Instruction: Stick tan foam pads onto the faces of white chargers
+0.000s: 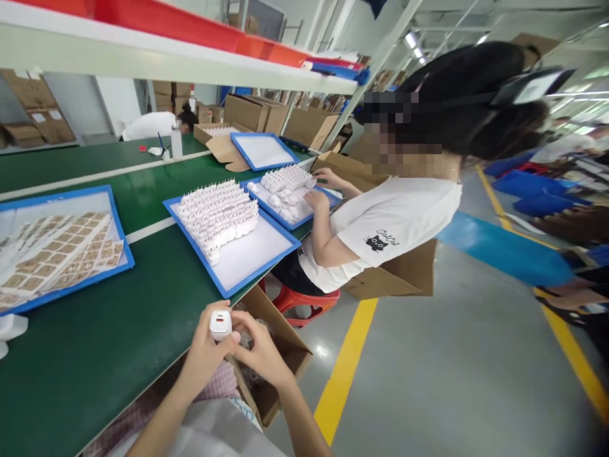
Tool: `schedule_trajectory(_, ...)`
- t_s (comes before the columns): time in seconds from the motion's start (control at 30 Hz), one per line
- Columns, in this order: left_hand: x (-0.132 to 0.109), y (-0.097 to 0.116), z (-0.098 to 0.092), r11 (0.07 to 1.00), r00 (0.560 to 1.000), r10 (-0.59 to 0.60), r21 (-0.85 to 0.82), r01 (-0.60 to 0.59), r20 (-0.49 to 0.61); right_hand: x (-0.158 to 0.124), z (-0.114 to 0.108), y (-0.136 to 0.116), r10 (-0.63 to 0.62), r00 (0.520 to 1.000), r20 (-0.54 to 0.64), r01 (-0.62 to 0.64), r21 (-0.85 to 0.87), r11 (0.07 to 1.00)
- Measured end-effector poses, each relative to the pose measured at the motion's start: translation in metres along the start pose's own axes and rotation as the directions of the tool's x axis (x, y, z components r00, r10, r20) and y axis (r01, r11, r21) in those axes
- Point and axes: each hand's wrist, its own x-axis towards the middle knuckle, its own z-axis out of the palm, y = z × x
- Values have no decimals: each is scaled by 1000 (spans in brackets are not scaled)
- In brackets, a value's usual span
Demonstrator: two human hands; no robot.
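Note:
A white USB wall charger (220, 322) is held upright, its port face with a small slot and a red-lined USB port towards me. My left hand (205, 348) is closed around its left side, thumb bent across the front. From the right, my right hand (261, 350) pinches at the same charger with thumb and fingertips. Both hands are over the table's front edge. Just beyond them lies a blue-rimmed tray (247, 279) with rows of white chargers (216, 216), prongs up.
At left, a blue-rimmed tray (124, 259) holds sheets of brown stickers (57, 254); white pieces (12, 327) lie nearer. A co-worker (394, 209) sits at right, hands over another charger tray (297, 222). An open cardboard box (290, 346) stands below my hands. A shelf (190, 70) crosses overhead.

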Motion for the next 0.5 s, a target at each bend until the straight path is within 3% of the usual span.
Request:
schedule_trajectory(0.13, 11, -12, 10, 996, 997, -12, -87, 19, 75, 12, 5, -19, -101, 990, -99, 115, 154, 981)
schedule_trajectory(0.2, 17, -11, 6, 999, 997, -11, -51, 15, 82, 26, 1, -15, -158, 977, -140, 173, 103, 979)
schedule_trajectory(0.27, 23, -8, -1, 1000, 998, -10, 11, 9, 65, 49, -17, -3, -190, 951, -242, 189, -28, 982)
schedule_trajectory(0.37, 30, -6, -15, 992, 1000, -22, 128, 23, -7, 107, -73, 25, -144, 855, -498, 60, -181, 982)
schedule_trajectory(0.5, 41, -17, -29, 975, 994, -49, 211, 69, -100, 194, -171, 60, -103, 646, -756, -165, -271, 948)
